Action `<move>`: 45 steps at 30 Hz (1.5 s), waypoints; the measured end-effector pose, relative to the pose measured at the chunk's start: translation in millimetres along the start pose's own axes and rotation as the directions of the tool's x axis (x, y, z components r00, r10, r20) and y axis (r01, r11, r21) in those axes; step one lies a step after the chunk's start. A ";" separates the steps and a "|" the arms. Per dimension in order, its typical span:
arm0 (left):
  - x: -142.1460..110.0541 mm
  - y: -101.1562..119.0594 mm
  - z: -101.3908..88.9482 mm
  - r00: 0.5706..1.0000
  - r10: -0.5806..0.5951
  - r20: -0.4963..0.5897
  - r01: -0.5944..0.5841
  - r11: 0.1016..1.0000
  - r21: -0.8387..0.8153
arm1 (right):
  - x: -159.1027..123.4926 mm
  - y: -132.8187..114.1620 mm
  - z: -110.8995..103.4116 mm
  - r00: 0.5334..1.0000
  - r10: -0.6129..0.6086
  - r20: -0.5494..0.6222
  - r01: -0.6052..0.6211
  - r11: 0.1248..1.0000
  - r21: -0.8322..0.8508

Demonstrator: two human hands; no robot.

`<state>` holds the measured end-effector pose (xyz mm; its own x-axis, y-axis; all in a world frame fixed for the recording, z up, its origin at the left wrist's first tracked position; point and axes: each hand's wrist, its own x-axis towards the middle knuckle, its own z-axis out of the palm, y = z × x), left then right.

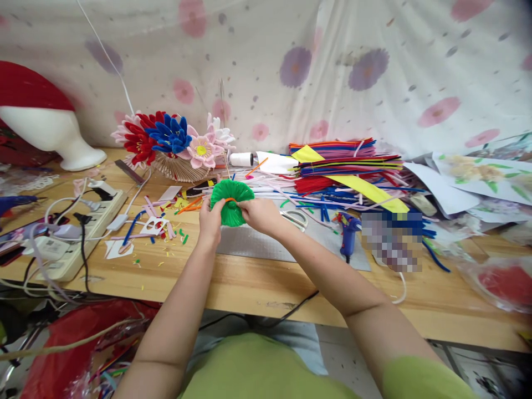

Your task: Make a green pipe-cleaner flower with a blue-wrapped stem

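Note:
A round green pipe-cleaner piece [231,200], shaped like a ruffled disc with an orange strand across its middle, is held above the wooden table [257,285]. My left hand [210,219] grips its left underside with closed fingers. My right hand [261,213] pinches its right side near the orange strand. Both hands hover over a grey mat [266,244].
A pile of coloured pipe cleaners [349,169] lies behind the mat, with a blue glue gun [348,231] and scissors [296,219] beside it. A fan of finished flowers [170,141] stands at the back left. A power strip [83,230] with cables, a white mannequin head [54,133] and cut scraps lie left.

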<state>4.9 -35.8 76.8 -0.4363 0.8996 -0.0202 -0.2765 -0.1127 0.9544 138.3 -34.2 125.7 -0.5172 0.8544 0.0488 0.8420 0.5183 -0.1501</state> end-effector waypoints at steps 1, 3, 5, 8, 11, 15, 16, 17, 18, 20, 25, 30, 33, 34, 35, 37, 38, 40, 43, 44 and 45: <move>0.1 0.2 -0.1 1.000 -0.003 0.005 0.003 1.000 -0.002 | -0.3 0.3 0.1 1.000 0.006 0.002 -0.006 1.000 0.001; 0.5 -0.1 -0.5 1.000 0.016 -0.014 -0.016 1.000 0.019 | -1.0 0.9 1.2 1.000 0.007 -0.010 -0.007 1.000 0.011; 0.6 -0.9 -1.0 0.997 0.061 -0.047 -0.058 0.997 0.049 | -2.3 1.3 3.9 0.999 -0.004 -0.039 0.005 1.000 0.030; -1.0 -2.0 -0.9 0.993 0.093 -0.079 -0.088 0.994 0.070 | -5.5 0.3 10.2 0.998 0.009 -0.058 -0.005 0.997 0.075; -4.3 -3.1 0.7 0.995 0.035 -0.098 -0.030 0.998 0.055 | -9.6 -3.7 17.8 0.998 0.064 -0.029 -0.060 0.989 0.133; -6.5 -6.8 2.4 0.991 -0.067 -0.118 0.066 0.998 -0.014 | -13.4 -11.8 28.6 0.990 0.139 -0.003 -0.135 0.970 0.204; -6.3 -7.9 2.5 0.988 -0.084 -0.129 0.081 0.996 -0.024 | -13.6 -13.5 30.9 0.989 0.149 -0.004 -0.144 0.965 0.218; -5.9 -8.9 2.6 0.985 -0.095 -0.142 0.092 0.995 -0.028 | -13.4 -15.0 32.9 0.988 0.155 -0.005 -0.150 0.962 0.230; -5.4 -9.6 2.7 0.983 -0.102 -0.152 0.099 0.995 -0.026 | -12.9 -16.3 34.5 0.987 0.158 -0.005 -0.153 0.958 0.242; -4.6 -10.2 3.0 0.981 -0.102 -0.164 0.100 0.995 -0.016 | -11.1 -18.0 36.2 0.987 0.161 0.003 -0.156 0.953 0.258; -5.2 -8.3 4.1 0.983 -0.100 -0.157 0.097 0.995 -0.021 | -7.4 -20.1 33.2 0.986 0.162 0.028 -0.164 0.959 0.231; -6.8 -8.2 3.8 0.982 0.046 -0.182 -0.035 0.997 0.066 | -9.6 -20.1 26.5 0.989 0.150 0.016 -0.150 0.966 0.210; -5.6 -7.5 3.3 0.983 0.020 -0.184 -0.009 0.998 0.062 | -10.7 -19.1 23.2 0.989 0.148 0.008 -0.147 0.972 0.182; -5.0 -6.9 3.2 0.983 -0.006 -0.184 0.015 0.999 0.049 | -10.7 -18.7 22.4 0.989 0.148 0.003 -0.147 0.974 0.172; -4.3 -6.2 3.3 0.983 -0.029 -0.179 0.036 0.999 0.037 | -10.4 -18.4 21.7 0.989 0.148 -0.001 -0.146 0.975 0.165; -3.4 -4.6 4.0 0.984 -0.050 -0.170 0.055 0.998 0.027 | -9.5 -18.2 20.7 0.989 0.146 -0.006 -0.143 0.977 0.159; -3.3 -3.8 4.5 0.985 -0.044 -0.167 0.050 0.998 0.030 | -9.1 -18.3 20.5 0.989 0.145 -0.006 -0.142 0.977 0.161; -3.7 -2.4 5.5 0.986 -0.016 -0.165 0.022 0.999 0.039 | -8.8 -18.9 20.8 0.989 0.145 -0.004 -0.142 0.974 0.178; -4.6 -0.6 5.2 0.988 -0.008 -0.152 0.014 0.999 0.043 | -9.8 -17.0 22.0 0.983 0.176 -0.042 -0.159 0.952 0.263; -4.5 -0.1 4.5 0.991 -0.016 -0.133 0.022 0.999 0.044 | -10.0 -14.2 22.0 0.979 0.192 -0.076 -0.159 0.936 0.312; -4.2 0.2 3.4 0.994 -0.024 -0.111 0.029 0.998 0.047 | -10.0 -9.6 21.4 0.971 0.204 -0.121 -0.147 0.917 0.370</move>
<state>9.6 -38.2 78.0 -0.5218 0.8497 -0.0756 -0.2484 -0.0666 0.9664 132.1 -48.5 105.5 -0.3122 0.9402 0.1359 0.7916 0.3366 -0.5101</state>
